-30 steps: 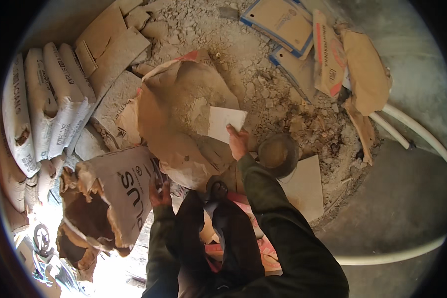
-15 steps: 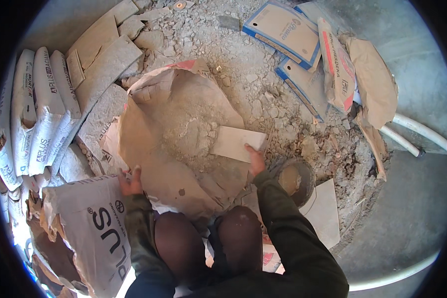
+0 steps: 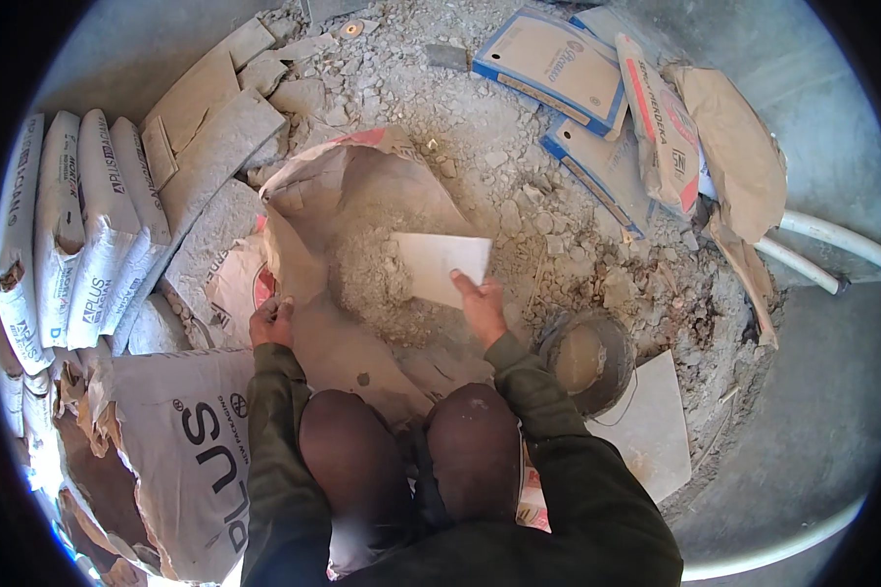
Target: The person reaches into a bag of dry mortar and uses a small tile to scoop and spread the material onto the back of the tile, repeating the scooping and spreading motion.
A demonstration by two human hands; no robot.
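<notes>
A torn-open brown paper sack is spread in front of my knees, with a heap of grey sandy powder in it. My right hand grips a flat white tile piece by its near right edge, thumb on top. The tile's far left part lies against the powder. At the sack's left edge my left hand is closed, its fingers curled on the paper rim. A dark bucket with a muddy mix inside stands right of my right forearm.
Full cement sacks lean at the left, beside broken slabs. An emptied sack lies near left. Blue-edged tile boxes and a paper bag sit far right. White pipes and a tile are at the right.
My right hand has moved the tile piece leftward and slightly away, further over the powder. My left hand has shifted up along the sack's edge, its fingers now more curled.
</notes>
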